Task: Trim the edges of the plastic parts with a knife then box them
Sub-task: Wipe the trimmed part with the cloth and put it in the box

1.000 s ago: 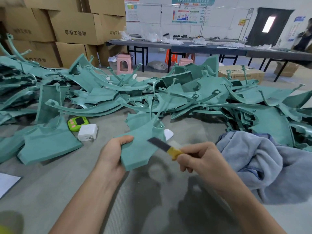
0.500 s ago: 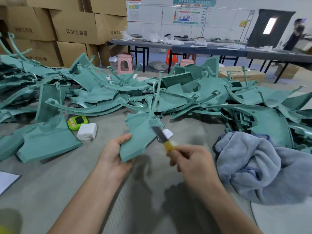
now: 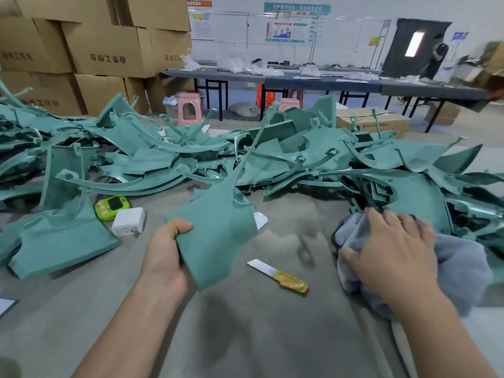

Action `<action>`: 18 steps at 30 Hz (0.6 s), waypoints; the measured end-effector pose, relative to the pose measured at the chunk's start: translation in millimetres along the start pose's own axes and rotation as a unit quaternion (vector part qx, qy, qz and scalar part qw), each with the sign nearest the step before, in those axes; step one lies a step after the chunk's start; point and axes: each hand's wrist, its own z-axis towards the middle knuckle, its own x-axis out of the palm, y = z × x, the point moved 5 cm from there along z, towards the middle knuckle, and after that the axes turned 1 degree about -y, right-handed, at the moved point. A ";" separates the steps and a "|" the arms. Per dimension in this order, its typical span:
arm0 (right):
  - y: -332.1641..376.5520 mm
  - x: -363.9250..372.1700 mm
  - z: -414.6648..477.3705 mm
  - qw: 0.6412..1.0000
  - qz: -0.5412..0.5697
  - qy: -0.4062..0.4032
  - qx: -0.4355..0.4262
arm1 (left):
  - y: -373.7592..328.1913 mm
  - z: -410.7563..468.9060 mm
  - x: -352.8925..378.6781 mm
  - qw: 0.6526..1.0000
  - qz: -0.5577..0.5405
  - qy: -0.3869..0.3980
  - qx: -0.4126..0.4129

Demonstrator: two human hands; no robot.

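My left hand (image 3: 163,257) grips a green plastic part (image 3: 215,236) by its lower left edge and holds it tilted above the grey mat. The knife (image 3: 278,274), with a pale blade and a yellow handle, lies loose on the mat between my hands. My right hand (image 3: 392,249) rests with spread fingers on a grey-blue cloth (image 3: 458,271) at the right. A big heap of green plastic parts (image 3: 286,159) stretches across the mat behind them.
A green timer (image 3: 111,207) and a white charger (image 3: 128,221) lie left of the held part. Cardboard boxes (image 3: 109,53) are stacked at the back left. A flat carton (image 3: 371,121) sits behind the heap. Long grey tables (image 3: 313,80) and pink stools stand beyond.
My right hand has let go of the knife, which now lies on the mat, and has moved right onto the cloth. The left hand still holds the part.
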 end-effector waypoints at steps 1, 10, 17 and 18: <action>-1.7 4.4 -0.4 1.000 -0.004 0.030 0.005 | 0.9 0.6 2.6 1.000 -0.010 0.011 0.000; 52.0 -57.7 -45.7 0.890 0.302 -0.303 -0.157 | 15.5 -2.8 23.6 0.997 0.029 0.070 -0.008; 149.4 -35.9 -82.3 0.881 0.302 -0.188 -0.313 | 32.7 -16.2 25.2 0.988 0.146 0.038 -0.012; 149.1 -33.4 -76.4 0.891 0.286 -0.184 -0.301 | 32.2 -20.1 30.5 0.989 0.116 0.082 -0.038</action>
